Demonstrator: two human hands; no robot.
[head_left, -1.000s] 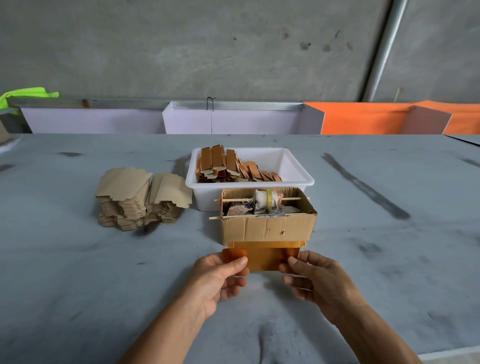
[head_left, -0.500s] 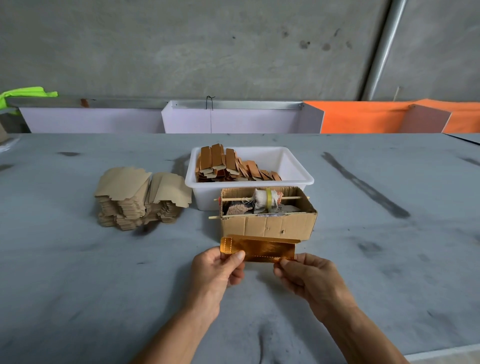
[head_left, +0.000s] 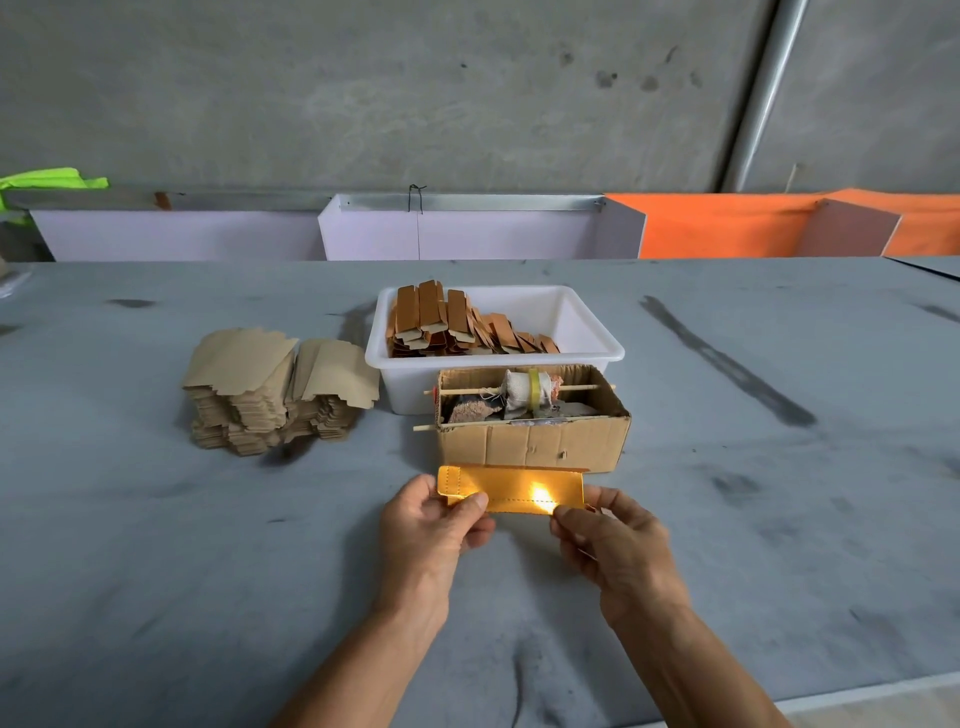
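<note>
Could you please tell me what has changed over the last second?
The left hand and right hand keep pinching the ends of the gold foil card, but have raised and tilted it slightly, so its face now catches a bright glare. The cardboard box, white tub and stack of brown card blanks stayed put.

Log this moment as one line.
left hand: pinches gold card | right hand: pinches same card | card: in front of cardboard box

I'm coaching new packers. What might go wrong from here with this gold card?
The left hand and right hand pinch the gold card only along its lower edge, so it might slip or crease off its dotted line. It is close to the box, whose protruding stick may snag it.
</note>
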